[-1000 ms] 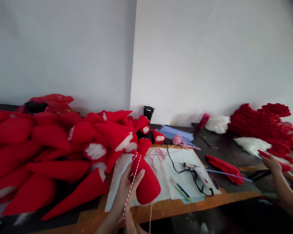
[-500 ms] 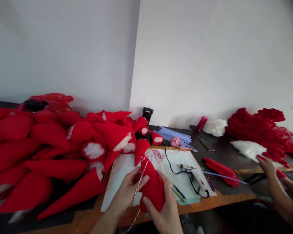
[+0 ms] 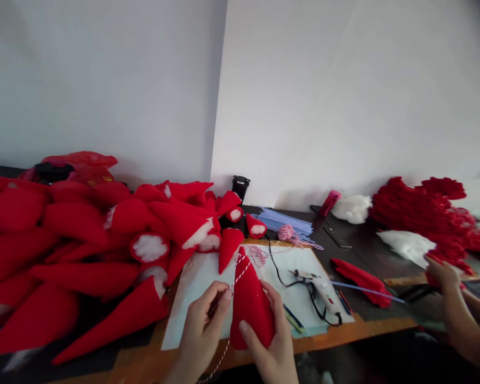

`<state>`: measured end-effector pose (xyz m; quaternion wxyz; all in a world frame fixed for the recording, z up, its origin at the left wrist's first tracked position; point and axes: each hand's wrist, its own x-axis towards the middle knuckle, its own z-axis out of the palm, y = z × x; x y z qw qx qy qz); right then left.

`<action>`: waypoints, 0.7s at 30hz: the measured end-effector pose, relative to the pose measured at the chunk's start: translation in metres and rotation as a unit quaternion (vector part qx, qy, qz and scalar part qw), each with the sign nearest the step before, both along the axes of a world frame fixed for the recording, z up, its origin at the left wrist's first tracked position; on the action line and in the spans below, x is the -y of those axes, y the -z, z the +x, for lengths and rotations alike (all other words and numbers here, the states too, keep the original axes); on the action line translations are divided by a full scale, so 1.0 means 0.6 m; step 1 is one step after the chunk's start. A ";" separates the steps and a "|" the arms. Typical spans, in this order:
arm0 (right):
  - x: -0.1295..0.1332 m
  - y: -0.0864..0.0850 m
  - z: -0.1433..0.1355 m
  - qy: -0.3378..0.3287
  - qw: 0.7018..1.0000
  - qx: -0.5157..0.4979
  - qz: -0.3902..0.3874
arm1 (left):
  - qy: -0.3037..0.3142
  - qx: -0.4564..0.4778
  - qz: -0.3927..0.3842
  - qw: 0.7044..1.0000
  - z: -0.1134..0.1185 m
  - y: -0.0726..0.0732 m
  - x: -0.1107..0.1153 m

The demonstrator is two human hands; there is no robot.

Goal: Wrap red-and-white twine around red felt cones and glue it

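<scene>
Near the front edge of the white sheet, a red felt cone (image 3: 251, 304) stands tip up in my right hand (image 3: 270, 333), its fingers wrapped round the right side and the thumb across the front. Red-and-white twine (image 3: 242, 273) runs from the cone's tip down to my left hand (image 3: 210, 314), which pinches it just left of the cone. A loose end of the twine hangs below toward the table edge. More twine lies curled behind the tip, and a ball of it (image 3: 286, 232) rests farther back.
Stuffed red cones (image 3: 92, 277) pile up at left. A glue gun (image 3: 322, 293) with its black cord and pens (image 3: 294, 317) lie on the sheet (image 3: 184, 309). Blue-white sticks (image 3: 288, 221) are behind. At right, another person's hand (image 3: 444, 273) holds red fabric.
My left hand has moved left, away from the cone, drawing the twine from the tip. The cone now shows more fully and upright in my right hand.
</scene>
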<state>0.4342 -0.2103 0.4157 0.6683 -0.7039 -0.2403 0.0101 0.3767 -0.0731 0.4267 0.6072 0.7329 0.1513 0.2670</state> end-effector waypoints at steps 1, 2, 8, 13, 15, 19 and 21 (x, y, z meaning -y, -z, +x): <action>0.004 0.001 0.001 -0.009 1.000 -0.017 0.011 | 0.005 0.000 -0.014 1.000 0.002 0.004 -0.001; 0.007 0.003 0.003 -0.025 0.999 -0.039 0.023 | 0.013 0.003 -0.031 0.999 0.004 0.007 -0.001; 0.006 0.018 0.000 -0.151 0.963 -0.172 0.143 | 0.068 0.033 -0.143 0.987 0.018 0.018 0.000; 0.000 0.013 0.012 -0.126 0.955 -0.239 0.125 | 0.075 0.020 -0.166 0.983 0.019 0.020 0.000; 0.002 -0.003 0.027 -0.149 0.956 -0.226 0.116 | 0.093 0.017 -0.173 0.980 0.019 0.019 0.002; 0.003 -0.039 0.052 -0.227 0.935 -0.232 0.143 | 0.144 0.013 -0.223 0.964 0.021 0.017 0.009; 0.001 -0.047 0.058 -0.251 0.916 -0.265 0.169 | 0.161 0.010 -0.249 0.955 0.024 0.020 0.012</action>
